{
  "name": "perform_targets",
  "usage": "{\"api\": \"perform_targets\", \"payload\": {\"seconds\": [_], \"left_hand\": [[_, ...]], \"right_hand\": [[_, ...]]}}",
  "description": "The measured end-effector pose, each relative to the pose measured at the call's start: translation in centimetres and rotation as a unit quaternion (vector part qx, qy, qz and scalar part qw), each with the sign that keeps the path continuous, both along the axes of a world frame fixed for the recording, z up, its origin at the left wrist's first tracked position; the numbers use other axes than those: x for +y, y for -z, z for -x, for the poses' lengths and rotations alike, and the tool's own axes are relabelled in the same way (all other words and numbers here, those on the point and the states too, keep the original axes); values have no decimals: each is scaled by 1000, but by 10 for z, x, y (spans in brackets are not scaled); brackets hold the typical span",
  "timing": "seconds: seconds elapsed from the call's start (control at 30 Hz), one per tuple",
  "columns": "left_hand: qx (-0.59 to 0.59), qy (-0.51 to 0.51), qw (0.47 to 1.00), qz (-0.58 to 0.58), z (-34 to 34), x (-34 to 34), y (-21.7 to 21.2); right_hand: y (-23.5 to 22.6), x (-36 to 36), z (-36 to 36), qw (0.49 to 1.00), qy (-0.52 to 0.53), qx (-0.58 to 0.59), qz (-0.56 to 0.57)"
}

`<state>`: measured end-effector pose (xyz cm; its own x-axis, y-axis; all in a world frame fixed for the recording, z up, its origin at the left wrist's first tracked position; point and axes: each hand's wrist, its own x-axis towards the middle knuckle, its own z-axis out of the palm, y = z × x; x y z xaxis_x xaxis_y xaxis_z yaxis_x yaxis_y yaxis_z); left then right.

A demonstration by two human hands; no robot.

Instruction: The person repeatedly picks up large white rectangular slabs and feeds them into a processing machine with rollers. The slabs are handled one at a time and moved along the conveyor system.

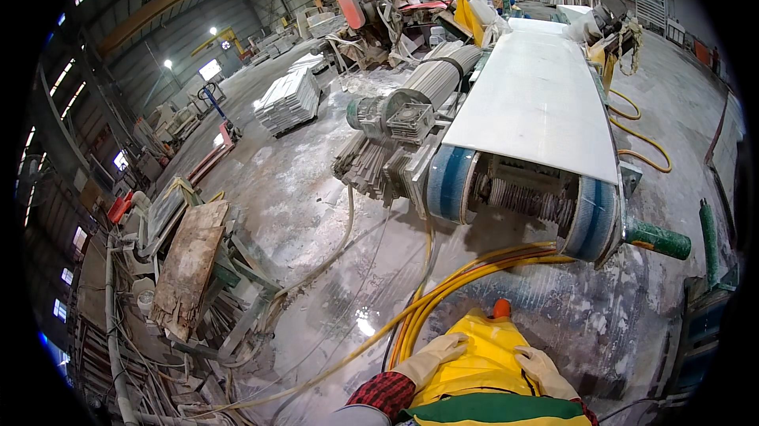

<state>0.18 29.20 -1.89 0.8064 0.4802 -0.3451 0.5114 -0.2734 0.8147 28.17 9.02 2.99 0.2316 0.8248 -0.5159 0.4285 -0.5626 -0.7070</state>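
With both hands down at the waist, good practice here seems to be keeping the yellow apron (pixel 478 359) flat against the body, so that no loose fold or glove cuff can reach the conveyor's left blue belt (pixel 452 182), right blue belt (pixel 591 219) or the ribbed roller shaft (pixel 522 198) between them. Footing probably matters as much: the bundle of yellow hoses (pixel 431 299) curves from 11 to 1 o'clock, just ahead of the orange boot (pixel 501 310), and the floor looks wet. The green cylinder (pixel 658 238), jutting out at 2 o'clock, is best given room.

The left hand (pixel 441 349), in a cream rubber glove, lies at the apron's 9 o'clock side, fingers extended and pointing inward, palm toward the cloth. The right hand (pixel 544 368), gloved alike, rests at 3 o'clock, its fingers loosely bent against the apron's edge. Neither appears to grip anything, though the right palm is hidden. The left forearm, in a red-and-black plaid sleeve (pixel 386 392), enters from 7 o'clock. The white slab (pixel 538 94) lies on the conveyor toward 12 o'clock, well apart from both hands.
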Motion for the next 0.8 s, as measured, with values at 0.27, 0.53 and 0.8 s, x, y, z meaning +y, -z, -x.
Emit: {"api": "perform_targets", "payload": {"seconds": [0.27, 0.53, 0.8], "left_hand": [[4, 7, 1000, -19, -3, 1, -2], [-29, -27, 999, 24, 2, -2, 22], [-3, -20, 1000, -9, 2, -2, 19]], "right_hand": [[2, -2, -1, 1000, 4, -11, 3], [22, -5, -5, 1000, 4, -2, -10], [2, -1, 0, 1000, -4, -19, -8]]}}
